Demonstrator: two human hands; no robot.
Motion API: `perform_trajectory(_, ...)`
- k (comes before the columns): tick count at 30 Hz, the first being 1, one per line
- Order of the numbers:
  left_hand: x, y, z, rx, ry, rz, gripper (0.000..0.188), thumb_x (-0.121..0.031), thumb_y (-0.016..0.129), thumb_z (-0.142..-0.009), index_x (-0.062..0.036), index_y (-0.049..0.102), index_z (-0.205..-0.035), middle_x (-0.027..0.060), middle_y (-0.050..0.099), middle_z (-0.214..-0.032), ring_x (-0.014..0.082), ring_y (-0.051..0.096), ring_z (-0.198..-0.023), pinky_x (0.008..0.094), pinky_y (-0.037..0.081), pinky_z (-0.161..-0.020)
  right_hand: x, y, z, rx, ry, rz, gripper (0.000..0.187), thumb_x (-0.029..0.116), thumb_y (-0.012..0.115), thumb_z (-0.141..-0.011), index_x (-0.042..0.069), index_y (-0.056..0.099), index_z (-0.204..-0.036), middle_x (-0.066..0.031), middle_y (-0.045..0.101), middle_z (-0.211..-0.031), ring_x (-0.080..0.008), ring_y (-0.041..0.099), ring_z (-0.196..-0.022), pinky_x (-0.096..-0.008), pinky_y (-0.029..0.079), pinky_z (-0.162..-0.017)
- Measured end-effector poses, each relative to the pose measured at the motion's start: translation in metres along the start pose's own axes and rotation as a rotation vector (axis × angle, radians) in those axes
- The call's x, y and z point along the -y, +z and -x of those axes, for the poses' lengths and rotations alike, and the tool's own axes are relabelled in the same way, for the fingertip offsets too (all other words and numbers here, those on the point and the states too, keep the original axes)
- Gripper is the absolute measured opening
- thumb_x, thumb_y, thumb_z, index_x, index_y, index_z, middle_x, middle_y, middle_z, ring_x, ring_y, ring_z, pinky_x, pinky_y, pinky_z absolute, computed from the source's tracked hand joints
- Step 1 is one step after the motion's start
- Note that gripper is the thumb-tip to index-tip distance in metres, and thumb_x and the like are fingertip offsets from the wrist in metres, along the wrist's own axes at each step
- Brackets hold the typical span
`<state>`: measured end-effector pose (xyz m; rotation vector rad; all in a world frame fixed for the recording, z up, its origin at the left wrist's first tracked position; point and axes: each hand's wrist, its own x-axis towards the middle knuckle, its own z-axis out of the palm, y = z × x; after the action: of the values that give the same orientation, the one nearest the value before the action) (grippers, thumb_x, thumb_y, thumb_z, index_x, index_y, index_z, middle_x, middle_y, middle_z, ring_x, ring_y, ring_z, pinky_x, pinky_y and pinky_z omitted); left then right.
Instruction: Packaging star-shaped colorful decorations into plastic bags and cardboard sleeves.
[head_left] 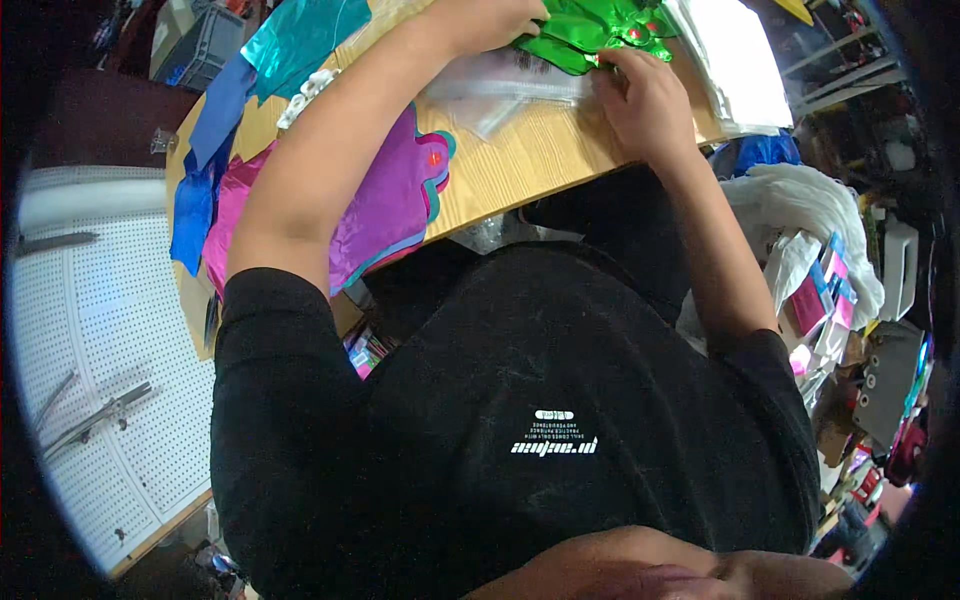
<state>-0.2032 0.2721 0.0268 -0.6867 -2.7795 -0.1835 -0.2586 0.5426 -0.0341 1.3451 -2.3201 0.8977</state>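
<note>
A flat, shiny green foil balloon (580, 32) with small red spots lies at the far edge of the wooden table (490, 190), partly cut off by the top of the view. My left hand (490, 22) is closed at its left edge, fingers bent onto the foil. At its near right edge, my right hand (648, 108) pinches the rim between thumb and forefinger. Clear plastic bags (510, 92) lie flat beneath and in front of the green foil. Left of them, under my left forearm, spreads a pile of flat purple foil balloons (390, 195) with scalloped edges.
Teal foil (305, 45), blue foil (192, 215) and pink foil (235, 200) lie along the table's left side. A small white bundle (303, 97) sits near my left forearm. White sheets (730, 65) are stacked on the right. A white perforated board (100, 350) stands at left.
</note>
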Motion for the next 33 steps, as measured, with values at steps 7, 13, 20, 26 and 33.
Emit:
perform_trajectory(7, -0.005, 0.005, -0.008, 0.006, -0.221, -0.038, 0.017, -0.019, 0.071, -0.086, -0.0073, 0.079, -0.095, 0.0178, 0.073, -0.089, 0.0374, 0.071, -0.083, 0.0483, 0.055, -0.072, 0.001, -0.002, 0.001, -0.051, -0.028, -0.016, 0.030, 0.019, 0.073, -0.091, 0.007, 0.073, -0.118, -0.0159, 0.072, -0.119, -0.0358, 0.066, -0.114, -0.0436, 0.052, -0.100)
perform_trajectory(13, 0.004, 0.004, -0.017, 0.015, -0.480, 0.110, 0.016, -0.018, 0.078, -0.076, -0.0088, 0.080, -0.089, 0.0186, 0.073, -0.084, 0.0355, 0.072, -0.078, 0.0444, 0.056, -0.070, 0.007, -0.008, -0.026, -0.029, -0.126, -0.087, 0.034, 0.014, 0.074, -0.089, 0.007, 0.070, -0.121, -0.0165, 0.070, -0.122, -0.0376, 0.064, -0.117, -0.0448, 0.051, -0.102)
perform_trajectory(20, 0.013, 0.011, -0.013, -0.097, -0.454, 0.099, 0.016, -0.017, 0.081, -0.073, -0.0079, 0.080, -0.086, 0.0190, 0.073, -0.081, 0.0315, 0.072, -0.072, 0.0428, 0.055, -0.067, 0.004, -0.001, -0.045, -0.111, -0.199, -0.005, 0.046, 0.015, 0.075, -0.088, 0.007, 0.063, -0.132, -0.0174, 0.064, -0.129, -0.0384, 0.061, -0.119, -0.0444, 0.050, -0.103)
perform_trajectory(26, 0.006, 0.003, -0.031, 0.013, -0.642, 0.267, 0.018, -0.019, 0.080, -0.079, -0.0026, 0.077, -0.087, 0.0195, 0.073, -0.080, 0.0274, 0.071, -0.070, 0.0414, 0.055, -0.066, -0.011, 0.015, -0.039, 0.038, -0.033, -0.002, 0.046, 0.017, 0.074, -0.088, 0.006, 0.062, -0.131, -0.0180, 0.064, -0.122, -0.0400, 0.061, -0.115, -0.0451, 0.051, -0.100)
perform_trajectory(33, 0.035, 0.029, -0.023, -0.026, -0.527, 0.343, 0.015, -0.013, 0.078, -0.080, -0.0020, 0.076, -0.090, 0.0170, 0.076, -0.084, 0.0234, 0.071, -0.073, 0.0386, 0.056, -0.068, 0.008, 0.014, -0.039, -0.076, -0.062, -0.045, 0.054, 0.019, 0.075, -0.086, 0.006, 0.058, -0.135, -0.0207, 0.061, -0.125, -0.0414, 0.060, -0.116, -0.0461, 0.050, -0.100)
